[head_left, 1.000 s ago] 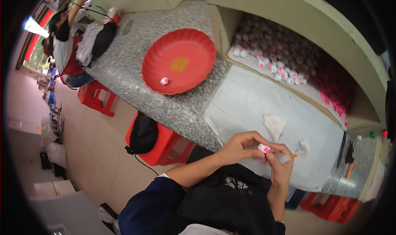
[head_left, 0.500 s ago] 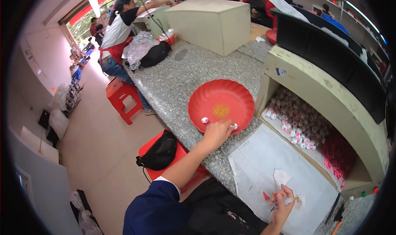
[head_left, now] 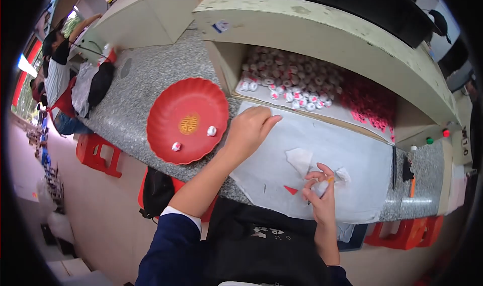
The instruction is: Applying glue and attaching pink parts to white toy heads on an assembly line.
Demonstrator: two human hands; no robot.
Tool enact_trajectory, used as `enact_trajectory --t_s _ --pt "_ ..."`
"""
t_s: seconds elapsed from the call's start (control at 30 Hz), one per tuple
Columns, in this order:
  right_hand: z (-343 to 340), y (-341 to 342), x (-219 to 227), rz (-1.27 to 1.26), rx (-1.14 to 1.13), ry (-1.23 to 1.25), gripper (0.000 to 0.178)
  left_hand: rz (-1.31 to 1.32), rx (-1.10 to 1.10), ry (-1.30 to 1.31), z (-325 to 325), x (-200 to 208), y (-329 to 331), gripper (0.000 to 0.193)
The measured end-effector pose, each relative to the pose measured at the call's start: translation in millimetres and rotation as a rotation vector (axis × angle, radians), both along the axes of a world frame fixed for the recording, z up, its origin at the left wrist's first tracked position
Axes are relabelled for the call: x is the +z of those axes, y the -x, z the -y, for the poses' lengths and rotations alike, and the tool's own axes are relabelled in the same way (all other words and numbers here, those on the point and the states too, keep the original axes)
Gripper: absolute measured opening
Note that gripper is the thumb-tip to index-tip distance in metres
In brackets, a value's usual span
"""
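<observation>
My left hand (head_left: 250, 130) is over the upper left of a white sheet (head_left: 266, 173), its fingers curled under and its thumb sticking out; nothing shows in it. Beside it stands a red scalloped plate (head_left: 168, 105) holding two small white balls, one plain-looking (head_left: 212, 131) and one with pink marks (head_left: 176, 147). My right hand (head_left: 322, 191) is closed around a small white squeeze bottle (head_left: 320, 187) with a yellow nozzle. Close to that hand lie a white cut piece (head_left: 300, 159), a red triangular scrap (head_left: 290, 190) and a crumpled white bit (head_left: 343, 174).
Behind the sheet, a cream cubby (head_left: 302, 27) holds a heap of white-and-pink balls (head_left: 287, 80) and bright pink pieces (head_left: 370, 102). An orange pen (head_left: 412, 188) lies at the right. Red stools (head_left: 98, 153) stand below the table edge; another person (head_left: 60, 80) works at far left.
My left hand has let go of a white ball in the plate and moved right, over the sheet. The view has turned right. My right hand still holds the squeeze bottle.
</observation>
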State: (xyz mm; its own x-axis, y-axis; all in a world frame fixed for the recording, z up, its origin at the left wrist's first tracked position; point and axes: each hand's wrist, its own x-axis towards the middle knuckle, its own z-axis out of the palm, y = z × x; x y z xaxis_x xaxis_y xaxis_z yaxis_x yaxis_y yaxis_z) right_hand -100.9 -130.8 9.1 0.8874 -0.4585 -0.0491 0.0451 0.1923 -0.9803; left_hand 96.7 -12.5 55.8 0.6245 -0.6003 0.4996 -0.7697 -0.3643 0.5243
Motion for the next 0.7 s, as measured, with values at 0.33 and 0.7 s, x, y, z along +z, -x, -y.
enact_trajectory --t_s 0.33,0.7 --pt "14.9 27.2 -0.4 0.044 -0.024 -0.186 0.032 0.345 -0.044 -0.106 162.4 -64.9 -21.5 0.025" --pt "27.3 38.5 12.5 0.112 -0.268 -0.075 0.043 -0.857 -0.372 0.364 52.7 -15.0 44.1 0.017"
